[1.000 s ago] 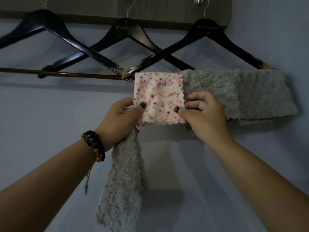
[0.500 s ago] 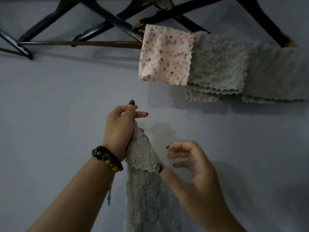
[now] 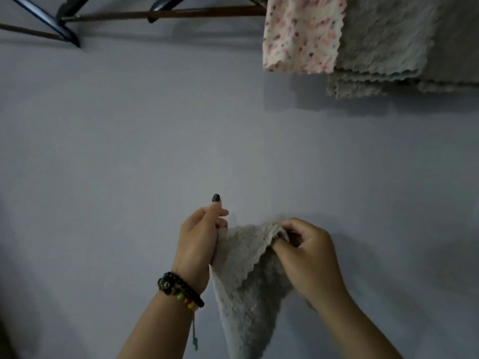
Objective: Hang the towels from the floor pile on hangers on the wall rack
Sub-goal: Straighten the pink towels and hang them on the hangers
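A fluffy grey towel (image 3: 243, 286) hangs between my hands in front of the wall, its lower end running out of the frame's bottom. My left hand (image 3: 198, 242) grips its left edge, the index finger sticking up. My right hand (image 3: 308, 255) pinches the top right corner with curled fingers. At the top right a pink speckled towel (image 3: 300, 35) and grey towels (image 3: 383, 45) hang folded over a hanger bar. Dark hangers (image 3: 64, 29) with a brown bar (image 3: 166, 14) show at the top left, empty where visible.
A plain pale grey wall (image 3: 129, 151) fills the view behind my hands. A beaded bracelet (image 3: 181, 291) sits on my left wrist. The rack itself and the floor are out of the frame.
My hands left the pink towel on the hanger and dropped lower. My right hand, open half a second ago, now pinches the grey towel's corner. The view tilted down and left.
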The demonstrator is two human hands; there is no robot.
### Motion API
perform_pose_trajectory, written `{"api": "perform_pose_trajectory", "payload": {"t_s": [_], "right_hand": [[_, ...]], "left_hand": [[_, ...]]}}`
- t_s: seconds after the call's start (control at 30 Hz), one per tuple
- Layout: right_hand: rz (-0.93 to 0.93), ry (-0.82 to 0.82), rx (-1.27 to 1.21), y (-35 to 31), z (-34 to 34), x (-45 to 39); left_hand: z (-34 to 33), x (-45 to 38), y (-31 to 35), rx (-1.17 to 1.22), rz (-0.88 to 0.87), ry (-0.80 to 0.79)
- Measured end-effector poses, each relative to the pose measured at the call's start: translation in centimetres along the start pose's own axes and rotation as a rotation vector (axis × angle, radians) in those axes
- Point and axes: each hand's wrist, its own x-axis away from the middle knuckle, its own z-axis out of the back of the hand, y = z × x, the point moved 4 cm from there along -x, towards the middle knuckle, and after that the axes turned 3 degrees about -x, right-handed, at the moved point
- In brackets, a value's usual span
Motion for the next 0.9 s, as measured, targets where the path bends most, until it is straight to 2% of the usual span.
{"api": "perform_pose_trajectory", "payload": {"t_s": [0.13, 0.23, 0.4, 0.5, 0.57, 0.63, 0.73, 0.9], "right_hand": [[-0.278, -0.015, -0.158, 0.4, -2.8, 3.7], [-0.445, 0.066, -0.256, 0.0, -4.7, 7.1], [-0.543, 0.181, -0.244, -1.1, -6.4, 12.6], [-0.567, 0.242, -0.207, -2.0, -6.8, 15.7], [-0.581, 0.318, -0.212, -2.4, -6.2, 17.4], [-0.575, 0.341, -0.210, -3.0, -5.4, 18.6], [-0.528, 0.229, -0.111, -4.8, -4.7, 20.0], [-0.541, -0.137, -0.098, -6.3, -6.6, 22.9]], "left_hand": [[3.2, 2.0, -3.4, 0.022, 0.227, -0.241], [5.9, 4.2, -4.7, 0.118, 0.328, -0.409], [10.1, 8.3, -7.1, 0.047, 0.258, -0.666], [11.5, 10.5, -8.6, -0.119, 0.180, -0.773], [12.3, 11.8, -9.4, -0.199, 0.112, -0.781], [13.3, 12.7, -9.8, -0.234, 0.056, -0.717], [14.8, 14.1, -9.2, -0.222, 0.034, -0.658], [15.9, 17.0, -7.3, -0.156, -0.029, -0.636]]}}
